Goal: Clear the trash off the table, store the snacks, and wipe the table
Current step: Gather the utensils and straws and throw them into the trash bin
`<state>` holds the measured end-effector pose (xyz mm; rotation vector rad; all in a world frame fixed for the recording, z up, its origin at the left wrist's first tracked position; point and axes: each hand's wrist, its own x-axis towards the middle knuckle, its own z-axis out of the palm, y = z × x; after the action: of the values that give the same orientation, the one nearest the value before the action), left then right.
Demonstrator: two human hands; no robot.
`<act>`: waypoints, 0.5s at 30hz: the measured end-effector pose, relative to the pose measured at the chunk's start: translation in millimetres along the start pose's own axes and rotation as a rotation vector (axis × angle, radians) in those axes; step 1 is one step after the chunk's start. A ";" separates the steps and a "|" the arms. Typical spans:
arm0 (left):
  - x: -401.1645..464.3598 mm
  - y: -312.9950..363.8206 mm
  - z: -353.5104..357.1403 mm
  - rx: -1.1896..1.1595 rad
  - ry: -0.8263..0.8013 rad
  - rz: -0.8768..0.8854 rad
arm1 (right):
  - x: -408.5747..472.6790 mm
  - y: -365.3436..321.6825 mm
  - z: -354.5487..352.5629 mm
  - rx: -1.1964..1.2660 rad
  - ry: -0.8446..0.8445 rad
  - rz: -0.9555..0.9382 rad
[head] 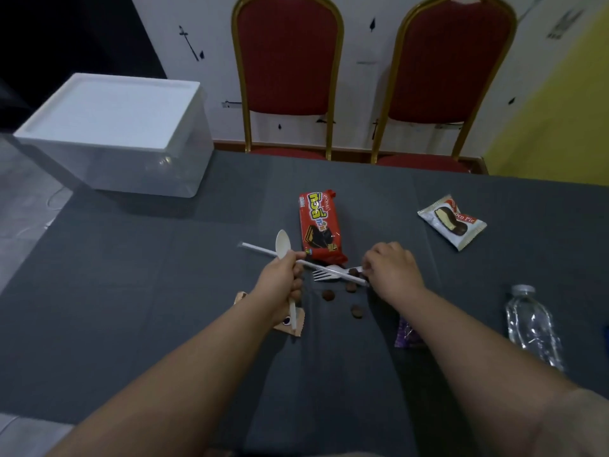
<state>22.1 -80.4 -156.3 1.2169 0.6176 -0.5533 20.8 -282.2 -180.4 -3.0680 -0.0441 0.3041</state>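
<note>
My left hand (281,280) is closed around a white plastic spoon (282,245), bowl up, and a long white straw (260,250) that crosses it. My right hand (392,270) pinches the handle end of a white plastic fork (324,274) lying on the grey tablecloth (148,291). Several brown round crumbs (328,295) lie between my hands. A red wafer pack (319,224) rests just beyond the fork. A white Choco Pie pack (453,221) sits to the right. A brown wrapper (290,328) peeks from under my left wrist, and a purple wrapper (407,334) shows under my right forearm.
A clear plastic storage box with a white lid (115,133) stands at the table's far left corner. A clear plastic bottle (532,324) lies on the right side. Two red chairs with gold frames (290,61) stand behind the table against the wall.
</note>
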 end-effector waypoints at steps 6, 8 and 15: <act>1.8 -1.8 -5.7 -0.008 -0.014 -0.024 | -4.9 -4.1 -1.3 -0.032 -0.098 0.031; 3.4 -4.2 -7.4 -0.023 -0.017 -0.045 | -5.8 -5.5 -4.0 -0.035 -0.184 0.046; 5.4 -6.6 -13.2 -0.062 -0.007 -0.106 | -15.3 -14.7 -11.9 -0.026 -0.290 0.109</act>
<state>19.7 -69.7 -167.5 1.1280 0.6912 -0.6225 7.8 -268.8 -164.8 -3.0296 0.1079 0.7574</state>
